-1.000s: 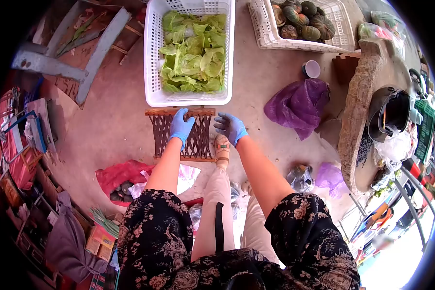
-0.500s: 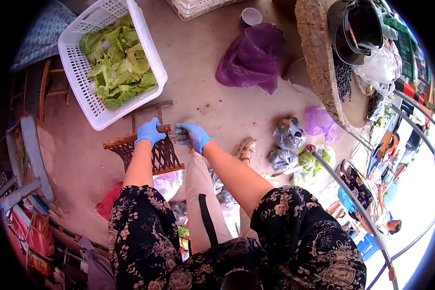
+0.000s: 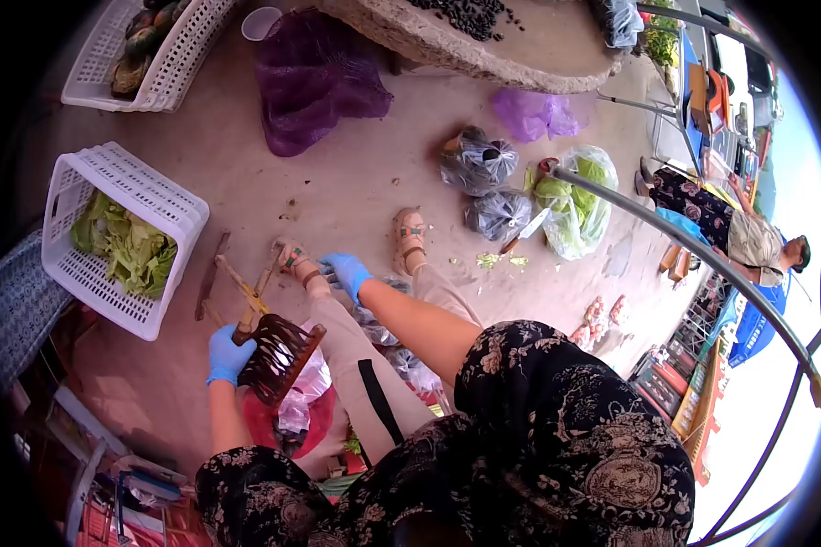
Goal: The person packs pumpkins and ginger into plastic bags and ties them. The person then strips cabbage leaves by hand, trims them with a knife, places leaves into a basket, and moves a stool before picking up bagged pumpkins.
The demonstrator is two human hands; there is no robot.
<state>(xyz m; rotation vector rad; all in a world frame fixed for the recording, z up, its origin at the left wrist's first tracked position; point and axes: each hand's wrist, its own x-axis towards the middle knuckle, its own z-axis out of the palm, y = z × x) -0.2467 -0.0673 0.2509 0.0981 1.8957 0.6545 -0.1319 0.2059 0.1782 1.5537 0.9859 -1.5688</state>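
A small folding stool (image 3: 281,358) with a dark woven seat and wooden bars hangs tilted at the lower left. Gloved in blue, my left hand (image 3: 229,354) is wrapped round the end of its wooden bar. My right hand (image 3: 346,275), also in a blue glove, is over my leg near the sandalled foot, with its fingers apart and nothing in them. Left of the stool stands a white basket (image 3: 171,204) of green leaves (image 3: 126,244).
Pumpkins lie in another white basket (image 3: 178,64). A purple sack (image 3: 315,82), tied bags (image 3: 477,162), a knife (image 3: 526,232) and bagged greens (image 3: 582,202) are on the floor. A metal pole (image 3: 666,228) crosses the right. A person (image 3: 748,239) stands beyond it.
The view has turned right. My left hand has taken hold of the stool's bar and lifted and tilted the stool to the left. My right hand is now farther from it.
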